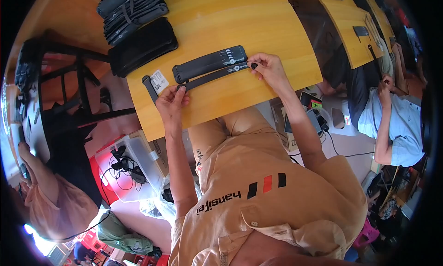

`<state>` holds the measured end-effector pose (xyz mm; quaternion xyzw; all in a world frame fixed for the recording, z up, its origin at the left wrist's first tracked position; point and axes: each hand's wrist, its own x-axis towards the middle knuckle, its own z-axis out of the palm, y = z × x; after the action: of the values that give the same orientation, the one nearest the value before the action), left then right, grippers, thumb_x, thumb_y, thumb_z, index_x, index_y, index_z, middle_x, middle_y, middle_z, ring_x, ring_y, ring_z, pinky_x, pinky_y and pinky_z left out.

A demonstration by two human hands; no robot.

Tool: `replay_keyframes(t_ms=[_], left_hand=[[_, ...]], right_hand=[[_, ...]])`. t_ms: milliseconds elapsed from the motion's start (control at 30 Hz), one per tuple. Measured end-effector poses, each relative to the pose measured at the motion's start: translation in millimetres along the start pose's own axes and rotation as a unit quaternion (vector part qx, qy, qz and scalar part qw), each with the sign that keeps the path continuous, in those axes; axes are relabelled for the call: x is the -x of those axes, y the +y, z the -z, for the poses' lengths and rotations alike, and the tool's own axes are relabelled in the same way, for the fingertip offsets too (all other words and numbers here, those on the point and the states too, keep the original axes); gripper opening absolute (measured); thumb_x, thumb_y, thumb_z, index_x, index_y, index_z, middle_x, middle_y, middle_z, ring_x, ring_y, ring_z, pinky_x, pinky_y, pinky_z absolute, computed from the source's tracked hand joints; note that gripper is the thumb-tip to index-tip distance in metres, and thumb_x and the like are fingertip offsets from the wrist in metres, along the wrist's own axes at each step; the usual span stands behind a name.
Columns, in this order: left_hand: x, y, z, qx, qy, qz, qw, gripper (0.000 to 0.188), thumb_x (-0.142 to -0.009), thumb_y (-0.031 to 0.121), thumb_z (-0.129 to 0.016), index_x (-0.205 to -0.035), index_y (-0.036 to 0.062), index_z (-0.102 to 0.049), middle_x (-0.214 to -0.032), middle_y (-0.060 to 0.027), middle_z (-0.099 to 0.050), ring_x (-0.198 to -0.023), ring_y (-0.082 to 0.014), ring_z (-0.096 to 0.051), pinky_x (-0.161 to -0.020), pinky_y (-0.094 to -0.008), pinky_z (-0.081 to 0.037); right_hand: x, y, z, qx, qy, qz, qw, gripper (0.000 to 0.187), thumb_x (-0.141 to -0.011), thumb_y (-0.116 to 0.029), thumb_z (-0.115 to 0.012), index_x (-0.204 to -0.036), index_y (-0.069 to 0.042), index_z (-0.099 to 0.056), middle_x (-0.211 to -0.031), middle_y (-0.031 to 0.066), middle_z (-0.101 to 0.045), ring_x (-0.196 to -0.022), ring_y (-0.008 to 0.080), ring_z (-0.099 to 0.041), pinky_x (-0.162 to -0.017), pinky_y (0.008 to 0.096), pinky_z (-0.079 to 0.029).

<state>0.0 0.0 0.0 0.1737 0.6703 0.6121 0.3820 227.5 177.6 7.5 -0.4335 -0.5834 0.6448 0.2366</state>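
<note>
A long, flat black strap (pixel 213 76) with white print near one end is stretched between my two hands, just over the wooden table. My left hand (pixel 171 105) pinches its left end between thumb and fingers. At the other end, my right hand (pixel 270 73) grips the printed part, where a small dark piece shows at the fingertips. Directly beyond this strap lies a neat stack of similar black straps (pixel 203 64), also printed in white. Beside my left hand, a single dark strap (pixel 150 89) with a looped end rests by a white label (pixel 159 81).
Piles of black straps (pixel 134 16) and a dark stack (pixel 144 46) sit on the far left of the yellow table (pixel 272 26). Below its left edge stands a clear bin (pixel 134 169) with cables. People work at both sides; one in a light blue shirt (pixel 392 127) is right.
</note>
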Motion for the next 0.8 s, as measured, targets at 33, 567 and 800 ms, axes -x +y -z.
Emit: replay_keyframes(t_ms=[33, 567, 800], left_hand=[[1, 0, -1, -0.008, 0.014, -0.001, 1.0, 0.013, -0.082, 0.01, -0.067, -0.089, -0.001, -0.063, -0.07, -0.003, -0.062, -0.055, -0.0077, -0.056, -0.051, -0.0192, -0.047], [-12, 9, -16, -0.158, 0.091, -0.045, 0.982, 0.016, -0.079, 0.01, -0.069, -0.083, -0.0028, -0.061, -0.064, -0.0011, -0.056, -0.052, -0.0048, -0.046, -0.044, -0.0194, -0.038], [-15, 7, -17, -0.161, 0.097, -0.049, 0.981, 0.016, -0.079, 0.009, -0.07, -0.083, -0.0027, -0.06, -0.063, -0.0015, -0.056, -0.051, -0.0047, -0.046, -0.042, -0.0195, -0.038]], right_hand=[[1, 0, -1, 0.009, 0.012, 0.007, 1.0, 0.011, -0.082, 0.0, -0.059, -0.09, -0.003, -0.067, -0.071, 0.0007, -0.062, -0.058, 0.006, -0.053, -0.048, 0.0186, -0.04], [-20, 20, -7, 0.044, 0.088, 0.077, 0.992, 0.014, -0.074, 0.009, -0.06, -0.085, 0.003, -0.065, -0.069, 0.0027, -0.063, -0.062, 0.0054, -0.054, -0.055, 0.0191, -0.043], [-20, 22, -8, 0.062, 0.098, 0.075, 0.99, 0.017, -0.073, 0.01, -0.057, -0.085, 0.003, -0.065, -0.071, 0.0035, -0.064, -0.062, 0.0057, -0.055, -0.056, 0.0196, -0.044]])
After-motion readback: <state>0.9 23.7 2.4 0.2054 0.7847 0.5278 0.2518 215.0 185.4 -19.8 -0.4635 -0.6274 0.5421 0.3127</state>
